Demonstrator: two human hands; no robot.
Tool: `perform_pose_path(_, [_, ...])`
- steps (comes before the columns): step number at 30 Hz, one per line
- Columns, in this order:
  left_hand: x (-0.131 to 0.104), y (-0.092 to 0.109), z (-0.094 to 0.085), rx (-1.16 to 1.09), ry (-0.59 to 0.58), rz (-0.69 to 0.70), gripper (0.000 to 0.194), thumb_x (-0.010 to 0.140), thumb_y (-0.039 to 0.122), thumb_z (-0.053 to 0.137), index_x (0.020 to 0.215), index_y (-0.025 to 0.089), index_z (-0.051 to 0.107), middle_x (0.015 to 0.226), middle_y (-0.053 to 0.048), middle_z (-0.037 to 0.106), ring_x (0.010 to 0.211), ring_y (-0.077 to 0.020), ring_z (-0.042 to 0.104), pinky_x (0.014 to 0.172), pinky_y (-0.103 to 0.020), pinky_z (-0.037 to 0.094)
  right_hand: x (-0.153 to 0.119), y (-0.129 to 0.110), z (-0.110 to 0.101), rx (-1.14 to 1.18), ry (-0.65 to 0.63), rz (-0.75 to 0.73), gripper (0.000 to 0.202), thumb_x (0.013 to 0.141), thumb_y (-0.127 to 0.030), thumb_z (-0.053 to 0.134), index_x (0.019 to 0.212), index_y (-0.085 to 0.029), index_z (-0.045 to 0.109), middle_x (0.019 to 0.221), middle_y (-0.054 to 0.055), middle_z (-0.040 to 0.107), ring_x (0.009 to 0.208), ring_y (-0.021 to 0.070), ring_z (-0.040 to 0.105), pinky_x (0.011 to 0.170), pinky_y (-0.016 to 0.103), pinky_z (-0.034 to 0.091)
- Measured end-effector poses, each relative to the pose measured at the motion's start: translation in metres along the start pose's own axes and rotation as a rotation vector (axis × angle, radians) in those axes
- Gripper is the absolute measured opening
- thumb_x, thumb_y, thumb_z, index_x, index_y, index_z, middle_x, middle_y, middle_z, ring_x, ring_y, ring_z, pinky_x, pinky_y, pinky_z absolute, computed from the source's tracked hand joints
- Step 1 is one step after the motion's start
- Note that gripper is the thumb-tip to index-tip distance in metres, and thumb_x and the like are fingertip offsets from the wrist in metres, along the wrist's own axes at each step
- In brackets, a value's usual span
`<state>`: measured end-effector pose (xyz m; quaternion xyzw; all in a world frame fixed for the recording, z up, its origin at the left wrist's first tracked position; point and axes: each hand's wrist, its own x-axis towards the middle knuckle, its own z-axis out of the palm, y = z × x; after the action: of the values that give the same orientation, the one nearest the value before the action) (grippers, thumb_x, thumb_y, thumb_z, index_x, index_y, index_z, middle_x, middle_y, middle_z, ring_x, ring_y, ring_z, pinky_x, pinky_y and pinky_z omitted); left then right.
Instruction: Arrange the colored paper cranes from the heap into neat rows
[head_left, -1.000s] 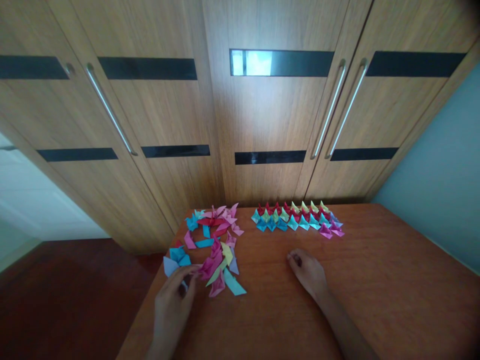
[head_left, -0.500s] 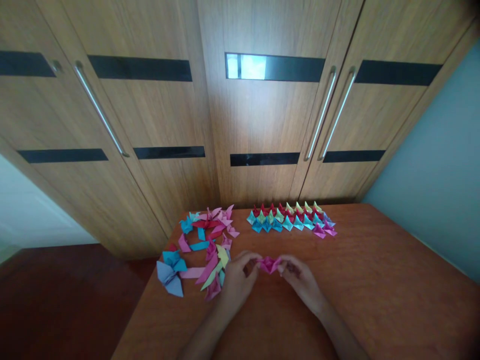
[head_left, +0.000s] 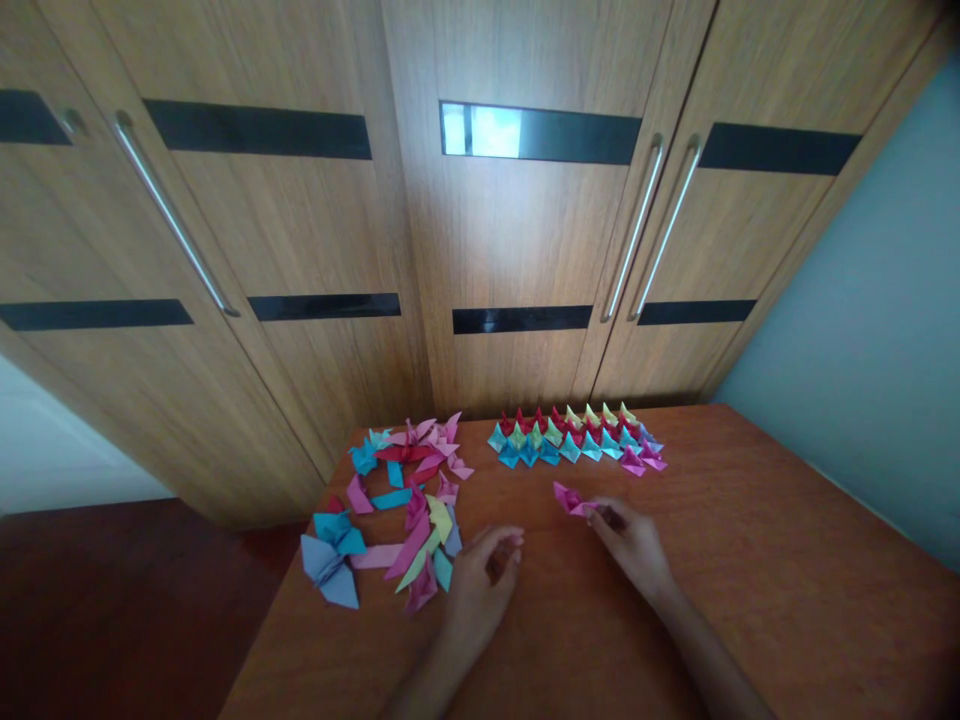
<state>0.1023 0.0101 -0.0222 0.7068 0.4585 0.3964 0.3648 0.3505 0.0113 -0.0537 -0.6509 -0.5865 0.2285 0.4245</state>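
Observation:
A magenta folded paper piece is pinched at its right end by my right hand, in front of the rows of paper pieces. My left hand is off that piece, with a gap between thumb and fingers and nothing between them, close to the loose papers on the left. Neat rows of small folded pieces in red, yellow, light blue and blue stand at the back of the table, with two magenta ones at their front right.
Loose folded papers in pink, blue, yellow and red lie across the left part of the wooden table. Behind the table rises a wooden wardrobe with metal handles. A pale blue wall stands at the right.
My left hand has let go of the magenta piece. My right hand has moved it right and slightly away from me. The camera view has shifted a little.

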Motion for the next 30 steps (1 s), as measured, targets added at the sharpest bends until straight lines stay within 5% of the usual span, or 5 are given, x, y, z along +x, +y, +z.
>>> perform_pose_path(4, [-0.003, 0.003, 0.003, -0.004, -0.055, 0.005, 0.019, 0.082, 0.016, 0.051, 0.094, 0.022, 0.065, 0.091, -0.003, 0.069, 0.083, -0.0172, 0.063, 0.075, -0.027, 0.049, 0.018, 0.036, -0.024, -0.291, 0.181, 0.102, 0.041, 0.084, -0.052, 0.045, 0.094, -0.017, 0.065, 0.081, 0.009, 0.07, 0.071, 0.0228, 0.065, 0.063, 0.028, 0.045])
perform_pose_path(8, [-0.005, 0.002, 0.006, -0.013, -0.075, 0.022, 0.019, 0.082, 0.016, 0.052, 0.093, 0.022, 0.066, 0.091, -0.003, 0.068, 0.083, -0.0169, 0.062, 0.076, -0.027, 0.048, 0.031, 0.052, -0.036, -0.575, 0.164, 0.267, 0.035, 0.086, -0.046, 0.043, 0.1, -0.022, 0.064, 0.084, 0.008, 0.07, 0.077, 0.0243, 0.066, 0.062, 0.027, 0.042])
perform_pose_path(15, [-0.006, 0.002, 0.006, -0.012, -0.097, 0.03, 0.017, 0.083, 0.018, 0.05, 0.091, 0.021, 0.066, 0.089, -0.004, 0.068, 0.082, -0.0172, 0.062, 0.074, -0.027, 0.048, 0.046, 0.04, -0.03, -0.756, 0.067, 0.394, 0.038, 0.088, -0.049, 0.038, 0.104, -0.025, 0.063, 0.09, 0.011, 0.069, 0.079, 0.0265, 0.065, 0.062, 0.031, 0.043])
perform_pose_path(30, [-0.009, 0.005, 0.008, -0.001, -0.118, 0.038, 0.021, 0.079, 0.012, 0.05, 0.089, 0.022, 0.066, 0.086, -0.003, 0.068, 0.08, -0.0171, 0.061, 0.073, -0.026, 0.048, 0.058, 0.035, -0.023, -0.778, 0.103, 0.429, 0.04, 0.088, -0.051, 0.038, 0.104, -0.025, 0.063, 0.088, 0.012, 0.067, 0.076, 0.0259, 0.064, 0.064, 0.035, 0.045])
